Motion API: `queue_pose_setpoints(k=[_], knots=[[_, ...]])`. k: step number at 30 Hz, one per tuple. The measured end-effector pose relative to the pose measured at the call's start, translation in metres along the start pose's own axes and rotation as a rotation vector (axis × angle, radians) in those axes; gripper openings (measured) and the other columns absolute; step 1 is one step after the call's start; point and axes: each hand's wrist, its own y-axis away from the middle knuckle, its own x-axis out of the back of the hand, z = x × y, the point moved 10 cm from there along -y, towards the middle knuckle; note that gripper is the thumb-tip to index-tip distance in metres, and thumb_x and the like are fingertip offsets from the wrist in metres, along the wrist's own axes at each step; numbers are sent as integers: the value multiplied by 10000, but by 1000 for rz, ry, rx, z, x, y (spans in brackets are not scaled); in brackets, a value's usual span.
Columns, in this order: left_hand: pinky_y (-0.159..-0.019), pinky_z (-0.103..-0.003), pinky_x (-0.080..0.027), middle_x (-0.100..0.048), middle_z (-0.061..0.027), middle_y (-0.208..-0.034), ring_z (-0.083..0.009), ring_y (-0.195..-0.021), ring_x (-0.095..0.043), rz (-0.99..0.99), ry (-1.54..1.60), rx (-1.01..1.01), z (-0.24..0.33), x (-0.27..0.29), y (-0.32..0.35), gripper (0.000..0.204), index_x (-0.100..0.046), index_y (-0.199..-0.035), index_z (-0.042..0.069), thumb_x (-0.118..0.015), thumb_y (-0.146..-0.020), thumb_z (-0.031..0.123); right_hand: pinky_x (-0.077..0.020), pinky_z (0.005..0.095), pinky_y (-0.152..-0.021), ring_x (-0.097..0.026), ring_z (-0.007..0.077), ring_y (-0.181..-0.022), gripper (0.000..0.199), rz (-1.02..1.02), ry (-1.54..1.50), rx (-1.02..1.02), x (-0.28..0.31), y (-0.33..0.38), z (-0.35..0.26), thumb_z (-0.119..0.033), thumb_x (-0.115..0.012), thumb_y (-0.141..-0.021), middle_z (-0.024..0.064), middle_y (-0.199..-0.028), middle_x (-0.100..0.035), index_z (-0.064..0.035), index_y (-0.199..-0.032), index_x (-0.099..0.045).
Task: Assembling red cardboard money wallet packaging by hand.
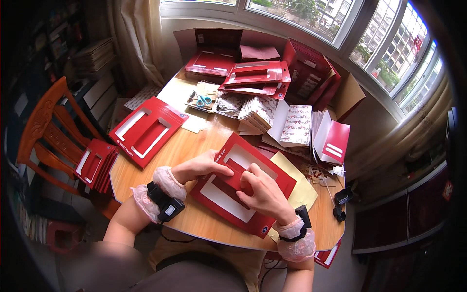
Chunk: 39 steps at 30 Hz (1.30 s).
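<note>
A red cardboard sleeve [278, 176] with two long white windows lies at a slant on the table in front of me. My left hand [206, 167] is closed at its left edge, with the thumb laid across the red strip between the windows. Over the middle of the same sleeve, my right hand [262, 192] is curled, its fingertips pinched at that strip. The undersides of both hands' fingers are partly hidden. Beneath the sleeve's right side shows a yellow paper sheet [304, 191].
Another red sleeve [149, 130] lies at the table's left. Behind are stacked red sleeves [258, 73], blue-handled scissors [204, 100], patterned wallets [296, 124] and a red-covered card stack [336, 138]. More red sleeves [95, 163] rest on a wooden chair [48, 141]. A black device [343, 195] sits at the right edge.
</note>
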Motion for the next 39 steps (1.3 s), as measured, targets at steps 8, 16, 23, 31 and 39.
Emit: queue_pose_setpoints(k=[8,16,23,31,39], knots=[[-830,-282,-528,-671,-80,-1053,-137,-943,-645,-19,-57,-22,-2,-3,-4,514,-591,-1205,18,-800,-749,131,-463,408,-755,-535,337,-900,284,-22,36,45,-22,1,13,-133,-744,-748,153,-961,-469,-15,-842,-502],[-808,-284,-531,-679,-74,-1029,-133,-908,-648,15,-54,-5,-2,3,-4,464,-612,-1171,17,-785,-754,123,-460,394,-744,-537,320,-869,261,97,116,221,-16,1,-5,-161,-711,-816,137,-951,-460,-15,-873,-502],[-776,-271,-535,-686,-68,-995,-127,-871,-655,51,-73,-27,0,3,-5,419,-630,-1137,17,-772,-755,114,-489,392,-706,-552,314,-873,257,149,209,176,-24,-2,-5,-173,-697,-837,144,-1004,-459,-13,-903,-507],[-772,-266,-542,-694,-71,-994,-119,-863,-663,2,-57,29,-1,4,3,413,-632,-1122,8,-788,-754,112,-482,386,-760,-561,319,-894,217,324,-56,206,32,0,-7,-156,-742,-795,125,-972,-551,-13,-842,-584],[-795,-286,-546,-694,-92,-1031,-143,-898,-665,-343,-213,94,-11,-41,12,450,-593,-1164,-17,-779,-778,121,-499,293,-733,-603,144,-863,514,44,-459,-38,15,-4,36,-118,-723,-845,83,-1005,-613,-72,-1303,-494]])
